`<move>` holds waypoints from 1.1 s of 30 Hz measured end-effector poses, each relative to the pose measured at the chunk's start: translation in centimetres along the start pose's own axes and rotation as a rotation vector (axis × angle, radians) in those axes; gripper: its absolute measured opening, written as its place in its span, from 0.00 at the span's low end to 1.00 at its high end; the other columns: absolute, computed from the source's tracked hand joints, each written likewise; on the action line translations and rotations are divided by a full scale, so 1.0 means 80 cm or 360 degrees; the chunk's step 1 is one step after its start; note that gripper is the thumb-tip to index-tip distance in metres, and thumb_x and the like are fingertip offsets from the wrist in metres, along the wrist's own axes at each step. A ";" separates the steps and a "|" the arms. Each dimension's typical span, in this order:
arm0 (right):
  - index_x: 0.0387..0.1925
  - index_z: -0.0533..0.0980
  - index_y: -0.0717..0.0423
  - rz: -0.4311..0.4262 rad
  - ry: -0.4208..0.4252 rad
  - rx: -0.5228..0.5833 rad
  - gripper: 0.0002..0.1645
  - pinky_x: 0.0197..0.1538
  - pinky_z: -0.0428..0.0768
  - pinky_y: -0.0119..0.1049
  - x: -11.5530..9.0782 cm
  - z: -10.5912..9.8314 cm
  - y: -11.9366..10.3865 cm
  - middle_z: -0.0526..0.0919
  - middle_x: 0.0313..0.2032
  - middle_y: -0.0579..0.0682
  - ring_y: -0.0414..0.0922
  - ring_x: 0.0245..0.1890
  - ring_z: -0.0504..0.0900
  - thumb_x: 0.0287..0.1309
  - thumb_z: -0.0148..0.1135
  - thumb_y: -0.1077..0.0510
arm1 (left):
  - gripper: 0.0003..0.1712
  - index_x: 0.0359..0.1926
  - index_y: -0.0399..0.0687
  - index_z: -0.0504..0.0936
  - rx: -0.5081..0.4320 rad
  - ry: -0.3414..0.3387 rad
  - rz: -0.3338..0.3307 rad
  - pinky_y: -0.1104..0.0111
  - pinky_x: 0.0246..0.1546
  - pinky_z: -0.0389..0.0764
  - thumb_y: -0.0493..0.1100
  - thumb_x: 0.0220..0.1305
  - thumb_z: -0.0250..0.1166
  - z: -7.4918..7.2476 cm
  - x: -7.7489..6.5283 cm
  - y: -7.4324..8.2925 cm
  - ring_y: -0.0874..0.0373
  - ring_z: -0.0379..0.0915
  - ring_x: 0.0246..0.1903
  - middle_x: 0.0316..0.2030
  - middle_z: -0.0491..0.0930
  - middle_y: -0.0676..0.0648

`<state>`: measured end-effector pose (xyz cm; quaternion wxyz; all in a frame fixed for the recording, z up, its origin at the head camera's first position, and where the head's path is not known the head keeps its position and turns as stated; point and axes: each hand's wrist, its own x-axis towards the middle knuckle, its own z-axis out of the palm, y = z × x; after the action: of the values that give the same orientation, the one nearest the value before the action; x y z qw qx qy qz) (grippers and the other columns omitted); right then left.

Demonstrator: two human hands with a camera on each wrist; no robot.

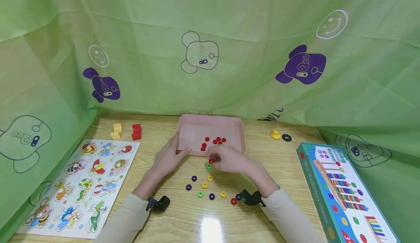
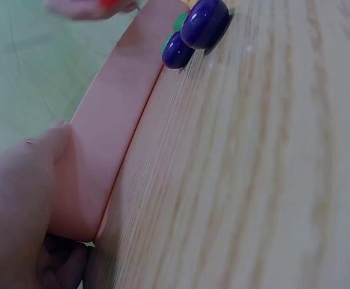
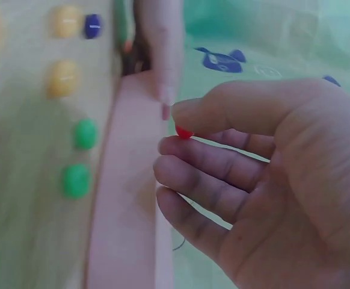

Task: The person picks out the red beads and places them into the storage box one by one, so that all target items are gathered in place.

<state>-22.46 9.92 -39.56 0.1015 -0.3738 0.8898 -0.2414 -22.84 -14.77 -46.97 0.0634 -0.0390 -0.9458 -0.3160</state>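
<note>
My left hand [image 1: 168, 158] grips the near left corner of a shallow pink tray [image 1: 210, 122]. In the left wrist view, the thumb lies on the tray's front wall [image 2: 103, 120], and the other fingers curl round the side. Between thumb and index finger my right hand [image 1: 231, 159] pinches a small red ring [image 3: 184, 132], close to the tray's front rim. Several red rings [image 1: 218, 139] lie inside the tray. Loose on the table before it are yellow rings [image 1: 205, 185], purple rings [image 1: 188, 187], green rings [image 1: 200, 194] and a red ring [image 1: 233, 201].
A sheet of insect pictures [image 1: 82, 184] lies at the left, with yellow blocks [image 1: 116, 131] and red blocks [image 1: 136, 132] behind it. At the right are a ring game box [image 1: 344, 195], a yellow toy duck [image 1: 275, 134] and a black disc [image 1: 287, 137]. Green cloth surrounds the table.
</note>
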 end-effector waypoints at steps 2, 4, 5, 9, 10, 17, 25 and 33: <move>0.31 0.77 0.47 -0.0001 0.0066 0.0026 0.06 0.30 0.74 0.29 0.016 -0.003 -0.002 0.76 0.23 0.38 0.37 0.26 0.72 0.50 0.63 0.61 | 0.50 0.73 0.56 0.40 -0.0004 0.0002 -0.0010 0.47 0.60 0.66 0.71 0.59 0.49 -0.001 -0.001 -0.001 0.47 0.57 0.67 0.71 0.54 0.46; 0.32 0.78 0.47 0.0023 0.0130 0.0059 0.06 0.30 0.74 0.30 0.032 -0.003 -0.001 0.76 0.24 0.39 0.37 0.26 0.73 0.51 0.63 0.60 | 0.50 0.73 0.56 0.40 -0.0006 -0.0007 -0.0005 0.47 0.60 0.66 0.71 0.59 0.49 -0.002 -0.002 -0.002 0.47 0.57 0.67 0.71 0.53 0.46; 0.32 0.78 0.48 0.0036 0.0164 0.0063 0.05 0.30 0.74 0.30 0.040 -0.002 0.000 0.77 0.24 0.39 0.37 0.26 0.73 0.52 0.63 0.60 | 0.49 0.73 0.56 0.40 -0.0012 -0.0009 -0.0006 0.47 0.60 0.67 0.71 0.60 0.49 -0.003 -0.003 -0.003 0.47 0.58 0.67 0.71 0.53 0.46; 0.32 0.77 0.49 0.0128 0.0274 0.0050 0.03 0.29 0.73 0.30 0.071 0.006 0.003 0.77 0.23 0.41 0.38 0.24 0.72 0.53 0.62 0.58 | 0.49 0.73 0.57 0.40 -0.0011 0.0001 -0.0008 0.47 0.60 0.67 0.70 0.60 0.50 -0.003 -0.005 -0.004 0.48 0.58 0.67 0.70 0.54 0.46; 0.32 0.78 0.49 0.0151 0.0292 0.0049 0.04 0.28 0.73 0.30 0.077 0.008 0.004 0.77 0.23 0.42 0.38 0.23 0.72 0.53 0.63 0.58 | 0.49 0.73 0.57 0.40 -0.0005 0.0003 -0.0006 0.48 0.60 0.67 0.70 0.60 0.50 -0.003 -0.005 -0.004 0.48 0.58 0.67 0.70 0.55 0.46; 0.33 0.78 0.48 0.0359 0.0372 0.0001 0.06 0.23 0.71 0.31 0.107 0.026 0.011 0.77 0.24 0.43 0.40 0.22 0.72 0.50 0.63 0.58 | 0.49 0.73 0.56 0.42 0.0002 0.0010 0.0026 0.48 0.59 0.68 0.70 0.60 0.50 -0.003 -0.005 -0.005 0.49 0.58 0.67 0.70 0.56 0.47; 0.36 0.77 0.51 0.0462 0.0387 -0.0015 0.07 0.20 0.70 0.31 0.114 0.027 0.021 0.78 0.20 0.42 0.39 0.17 0.72 0.53 0.60 0.57 | 0.50 0.73 0.56 0.41 0.0002 0.0020 0.0042 0.49 0.60 0.68 0.73 0.58 0.48 -0.002 -0.001 -0.003 0.51 0.57 0.67 0.70 0.55 0.48; 0.40 0.78 0.50 0.0331 0.0381 -0.0054 0.10 0.29 0.74 0.31 0.090 0.000 0.022 0.78 0.28 0.42 0.39 0.26 0.75 0.55 0.61 0.55 | 0.49 0.73 0.59 0.41 -0.0025 0.0029 0.0004 0.49 0.58 0.69 0.72 0.58 0.50 0.001 0.001 -0.003 0.50 0.62 0.65 0.70 0.57 0.49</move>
<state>-28.55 5.82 -40.44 0.0129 -0.2498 0.9334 -0.2574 -22.97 -14.93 -47.15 0.0721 -0.0378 -0.9426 -0.3237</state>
